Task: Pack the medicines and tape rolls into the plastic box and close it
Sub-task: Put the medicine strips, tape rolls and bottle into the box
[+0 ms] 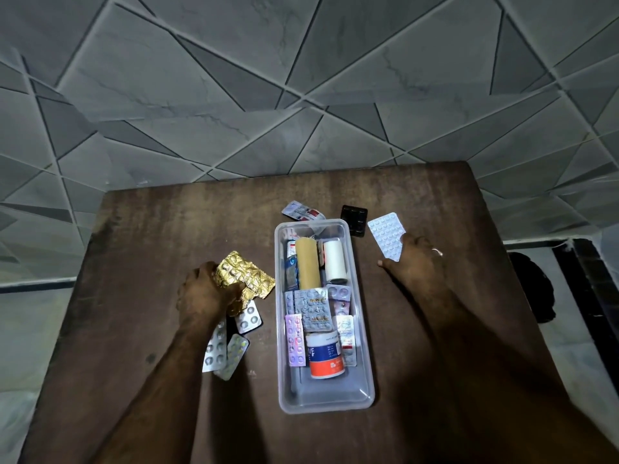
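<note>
Two forearms run in from the bottom edge and are cut off there. The dim light makes the print on most packets unreadable. The left hand hides its own fingertips and covers the near end of the gold foil strips. It also hides the tops of the three silver blister strips fanned out on the tabletop just beneath it. Behind the clear plastic box, a red-and-silver strip pokes out, its near end lost behind the far rim.

On to the hands. The left hand is curled tight around the crumpled gold foil strips, gripping them just left of the box. The right hand lies flat and spread, with its thumb stretched toward the box. Its fingers rest on the near corner of a white blister sheet that lies on the tabletop to the box's right. Whether any fingertip hooks under that sheet can't be made out. There's a ring on one finger.

The box sits lengthwise in the middle of the tabletop, open-topped and already well stocked. A tan tape roll and a white tape roll lie side by side at the far end. Overlapping blister strips are stacked in the middle, and a white jar with an orange band lies on its side toward the near end. A black blister pack waits outside, just beside the box's far right corner. A grey tiled wall rises behind the tabletop.
</note>
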Available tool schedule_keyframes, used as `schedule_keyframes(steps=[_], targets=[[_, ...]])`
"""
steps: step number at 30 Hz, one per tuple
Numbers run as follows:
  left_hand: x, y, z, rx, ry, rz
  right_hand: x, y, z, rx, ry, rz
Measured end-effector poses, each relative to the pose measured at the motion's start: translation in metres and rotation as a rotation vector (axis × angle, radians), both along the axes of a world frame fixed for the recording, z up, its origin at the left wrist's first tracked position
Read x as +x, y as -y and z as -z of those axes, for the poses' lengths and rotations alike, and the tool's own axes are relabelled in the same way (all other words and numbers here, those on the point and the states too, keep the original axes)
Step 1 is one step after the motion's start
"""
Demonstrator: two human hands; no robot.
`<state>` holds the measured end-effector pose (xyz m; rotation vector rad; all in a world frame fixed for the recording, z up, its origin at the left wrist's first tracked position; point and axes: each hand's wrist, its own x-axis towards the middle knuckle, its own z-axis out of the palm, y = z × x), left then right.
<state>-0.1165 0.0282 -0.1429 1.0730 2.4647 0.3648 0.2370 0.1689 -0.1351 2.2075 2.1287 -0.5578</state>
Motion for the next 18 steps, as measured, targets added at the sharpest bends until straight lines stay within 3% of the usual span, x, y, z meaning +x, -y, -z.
schedule_keyframes(steps=[5,10,15,18], targets=[[-0.004,-0.004,-0.003,-0.004,0.060,-0.064,-0.004,0.001,-0.002,0.068,-0.013,0.017],[-0.017,-0.006,-0.006,0.109,0.135,-0.088,-0.005,0.002,-0.005,0.091,-0.082,0.087],[-0.023,0.001,-0.027,0.304,0.497,-0.248,0.001,0.005,-0.007,0.034,-0.532,0.376],[-0.022,0.004,-0.049,0.428,0.616,-0.323,0.000,0.008,-0.016,0.035,-0.709,0.465]])
